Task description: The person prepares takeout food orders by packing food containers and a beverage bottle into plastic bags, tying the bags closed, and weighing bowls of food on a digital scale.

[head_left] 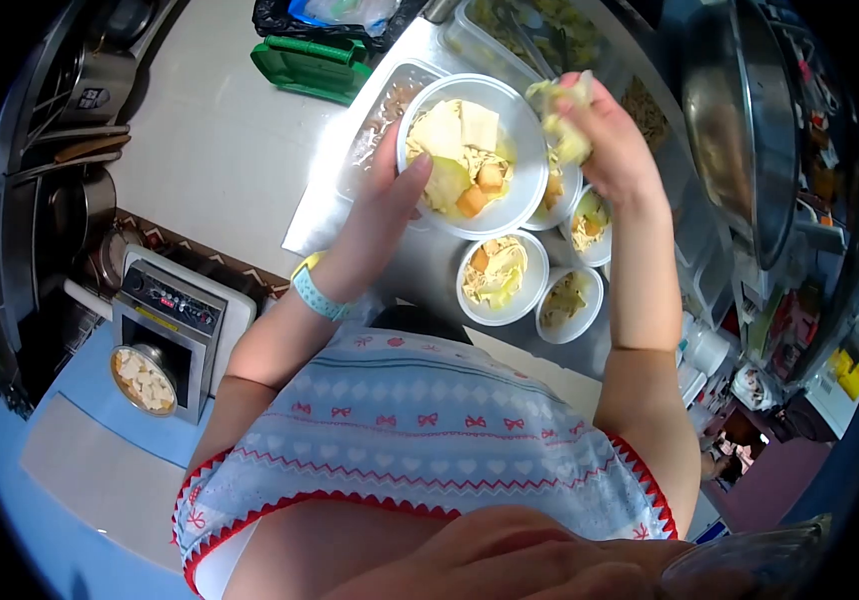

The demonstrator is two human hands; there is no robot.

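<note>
My left hand (390, 190) grips a round white bowl (528, 125) at its left side, thumb over the rim. Inside are pale flat slices (480, 125), golden cubes (472, 200) and thin shredded strips. My right hand (612, 142), just right of this bowl, is closed on pale green cabbage pieces (568, 125), slightly blurred. Below and to the right stand several smaller white bowls, among them one with a golden cube and leaves (535, 300), one with darker bits (593, 315) and one (605, 250) near my right wrist.
Clear containers flank the held bowl, one at the left (358, 170) and one with greens at the back (455, 38). A large steel pan (740, 130) stands at the right. A green lid (310, 68) lies at the back left; a bowl of white cubes (147, 382) sits lower left.
</note>
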